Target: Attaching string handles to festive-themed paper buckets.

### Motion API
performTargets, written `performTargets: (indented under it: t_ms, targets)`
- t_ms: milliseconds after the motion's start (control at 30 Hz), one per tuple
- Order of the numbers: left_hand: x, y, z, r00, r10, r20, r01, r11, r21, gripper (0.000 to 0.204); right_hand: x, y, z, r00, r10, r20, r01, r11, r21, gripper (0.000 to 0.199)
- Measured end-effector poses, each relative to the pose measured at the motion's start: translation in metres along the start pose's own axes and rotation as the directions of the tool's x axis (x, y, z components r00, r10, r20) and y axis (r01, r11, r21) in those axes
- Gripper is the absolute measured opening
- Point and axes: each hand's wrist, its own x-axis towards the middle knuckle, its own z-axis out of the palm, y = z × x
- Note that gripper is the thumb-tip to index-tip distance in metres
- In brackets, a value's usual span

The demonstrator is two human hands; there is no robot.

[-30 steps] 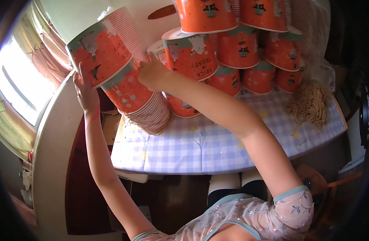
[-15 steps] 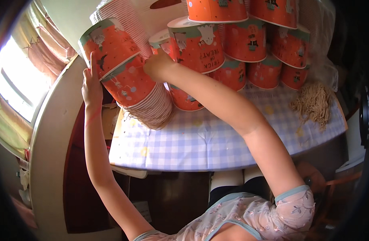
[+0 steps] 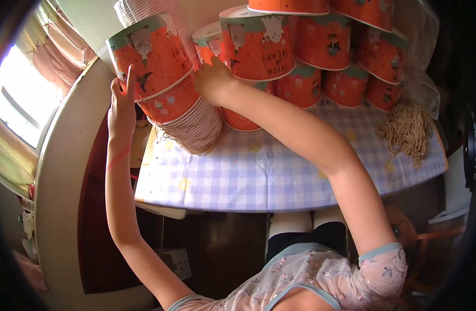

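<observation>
An orange paper bucket (image 3: 152, 59) with a green band and cartoon figures sits tilted over a lower nested stack of buckets (image 3: 188, 132), whose pale rims form ridges. My left hand (image 3: 122, 111) bears on its left side, a finger stretched along the wall; other fingertips are partly hidden. On the opposite side, my right hand (image 3: 214, 85) has bent fingers against the bucket's lower edge, their tips partly hidden. Brown string (image 3: 183, 142) hangs around the bottom rims of the lower stack. Another column of nested rims (image 3: 144, 11) rises behind the upper bucket.
More orange buckets (image 3: 256, 46) are piled in tiers across the table's far side. A bundle of tan string (image 3: 406, 135) lies at the right, beside clear plastic wrap (image 3: 424, 93). The blue-and-white checked tablecloth (image 3: 238, 181) reaches the table's near edge. A curtained window (image 3: 28, 98) is at left.
Less of the lower bucket's orange wall shows beneath the upper bucket. My hands stay on either side of it. The whole view has shifted slightly, with the table edge now higher.
</observation>
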Motion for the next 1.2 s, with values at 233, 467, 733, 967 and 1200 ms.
performTargets:
  t_ms: [233,467,733,967,1200]
  targets:
    - [-0.017,0.01,-0.009,0.984,-0.036,0.174,0.04,0.999,-0.014,0.07,-0.001,-0.008,0.007,1.0,0.022,-0.018,-0.022,1.0,0.019,0.013]
    - [-0.029,0.014,-0.008,0.969,0.231,0.084,-0.232,0.973,-0.005,0.058,0.001,-0.005,0.019,0.979,0.065,-0.191,-0.069,0.998,-0.012,0.012]
    - [0.025,0.013,-0.017,0.958,-0.273,-0.087,0.22,0.895,-0.387,0.071,-0.004,-0.016,0.027,0.96,0.025,-0.278,-0.011,0.999,0.052,0.01]
    - [0.039,0.02,0.0,0.921,-0.375,-0.102,0.271,0.808,-0.522,0.088,-0.013,-0.027,0.016,0.99,-0.031,-0.14,0.042,0.996,0.076,0.012]
    - [0.03,0.014,0.005,0.928,-0.359,-0.098,0.258,0.812,-0.524,0.078,-0.014,-0.034,0.033,0.934,-0.102,-0.343,0.102,0.995,-0.017,0.011]
